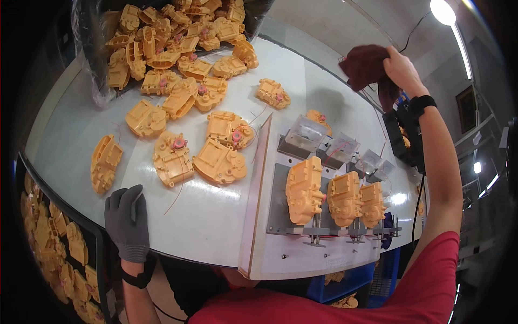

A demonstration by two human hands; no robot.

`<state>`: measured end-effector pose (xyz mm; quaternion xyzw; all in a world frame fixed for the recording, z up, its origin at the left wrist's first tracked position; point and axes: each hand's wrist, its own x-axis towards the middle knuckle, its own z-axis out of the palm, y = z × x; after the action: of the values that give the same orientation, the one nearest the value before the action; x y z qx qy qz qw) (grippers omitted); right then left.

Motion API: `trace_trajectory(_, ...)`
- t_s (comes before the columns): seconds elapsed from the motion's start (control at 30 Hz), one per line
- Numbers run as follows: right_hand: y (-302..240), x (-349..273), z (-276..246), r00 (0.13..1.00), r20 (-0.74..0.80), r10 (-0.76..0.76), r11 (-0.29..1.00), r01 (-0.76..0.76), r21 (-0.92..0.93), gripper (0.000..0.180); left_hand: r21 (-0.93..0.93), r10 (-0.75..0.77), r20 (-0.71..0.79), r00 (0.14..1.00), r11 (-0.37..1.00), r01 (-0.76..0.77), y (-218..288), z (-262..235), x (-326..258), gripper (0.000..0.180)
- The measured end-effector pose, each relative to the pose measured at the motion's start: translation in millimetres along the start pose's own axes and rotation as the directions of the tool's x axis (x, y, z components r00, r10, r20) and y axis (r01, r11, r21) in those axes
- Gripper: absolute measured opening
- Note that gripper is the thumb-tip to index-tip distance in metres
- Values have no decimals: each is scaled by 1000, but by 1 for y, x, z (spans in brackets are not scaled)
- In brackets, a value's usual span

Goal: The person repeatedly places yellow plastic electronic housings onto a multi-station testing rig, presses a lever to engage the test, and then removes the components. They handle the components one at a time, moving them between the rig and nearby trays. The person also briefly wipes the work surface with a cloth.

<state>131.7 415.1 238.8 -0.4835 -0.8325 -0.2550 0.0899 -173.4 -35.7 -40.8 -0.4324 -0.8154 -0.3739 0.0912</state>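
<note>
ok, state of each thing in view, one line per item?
left hand: in a grey glove, flat on the white table edge, holding nothing
right hand: bare, raised, gripping a dark red cloth
three orange plastic housings: upright on the metal fixture
loose orange plastic housings: lying scattered on the table
clear plastic bag: open, orange parts spilling out

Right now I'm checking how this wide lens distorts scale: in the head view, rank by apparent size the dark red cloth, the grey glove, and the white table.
1. White table, by far the largest.
2. and 3. Grey glove on the left hand and dark red cloth in the right hand look about alike; the fisheye bend and the cloth's bunching make ranking them unsure.
</note>
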Motion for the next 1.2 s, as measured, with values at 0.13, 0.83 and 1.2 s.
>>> trace_trajectory(0.13, -48, -1, 53, 909, 408, -84, 947, -55, 317, 34, 4, -18, 32, 999, 1000, 18, 2, -1, 1, 17)
trace_trajectory(0.83, 178, -35, -125, 800, -395, 451, 155, 366, 918, 29, -34, 76, 64, 995, 997, -74, -17, 14, -1, 17)
trace_trajectory(1.2, 350, -237, -77, 767, -202, 609, 274, 35, 961, 34, -7, 101, 83, 991, 995, -101, -29, 13, -1, 20)
